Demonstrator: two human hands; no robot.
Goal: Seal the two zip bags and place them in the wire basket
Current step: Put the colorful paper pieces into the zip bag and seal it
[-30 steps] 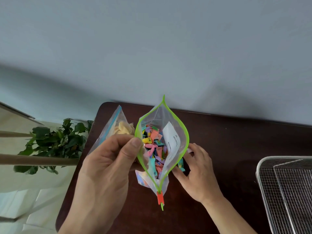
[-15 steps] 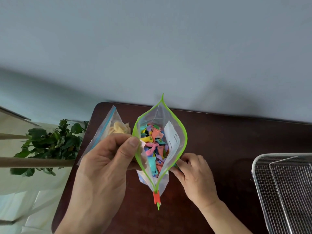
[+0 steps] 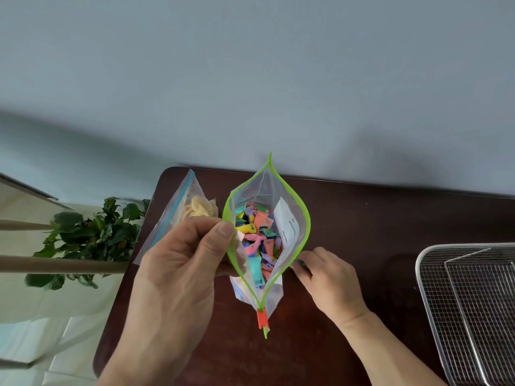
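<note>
- Left hand grip pinches green-rimmed bag left lip; mouth gapes.
- Right hand grips bag's right side.
- Red slider at near end, zip axis runs away; right hand nearer.

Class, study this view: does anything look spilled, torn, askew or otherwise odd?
Nothing is spilled or torn. The green-rimmed zip bag gapes wide open, its red slider parked at the near end. The left hand pinches its rim; the wire basket holds no bag.
</note>
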